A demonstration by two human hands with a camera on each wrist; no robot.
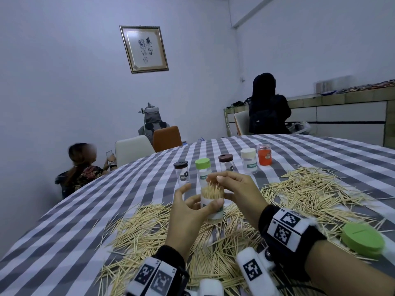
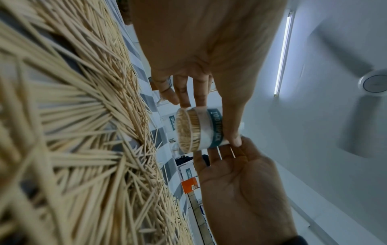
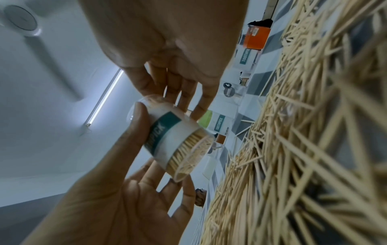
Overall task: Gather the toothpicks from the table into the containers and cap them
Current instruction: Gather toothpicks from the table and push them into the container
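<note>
The left hand (image 1: 188,212) holds an open jar (image 1: 212,202) packed with toothpicks, lifted off the bench (image 1: 89,210) at the centre of the head view. Its thumb lies across the jar's teal label and the other fingers (image 1: 181,190) reach round the far side, loosely spread. In the left wrist view the jar (image 2: 196,129) sits at the middle of the frame, its clear base turned toward the camera, with the thumb along its right side.

The right hand (image 1: 237,189) arches over the jar's mouth from the right. Its fingers (image 1: 222,178) curl down onto the tips of the toothpicks that stand above the rim; whether they pinch any cannot be told. In the right wrist view this hand (image 3: 173,49) fills the upper centre, fingers pointing down at the top of the jar (image 3: 178,140), while the left hand (image 3: 117,199) comes up from the lower left.

Loose toothpicks (image 1: 310,193) lie in heaps across the checked cloth: one spread at the right of the head view, another below and around the hands. A green lid (image 1: 363,238) rests on the picks at the lower right, just beyond the right wrist.

Behind the hands a row of capped jars stands on the bench: a black-lidded one (image 1: 181,173), a green-lidded one (image 1: 202,169), a brown-lidded one (image 1: 226,162), a white-lidded one (image 1: 249,160) and an orange one (image 1: 264,154).
</note>
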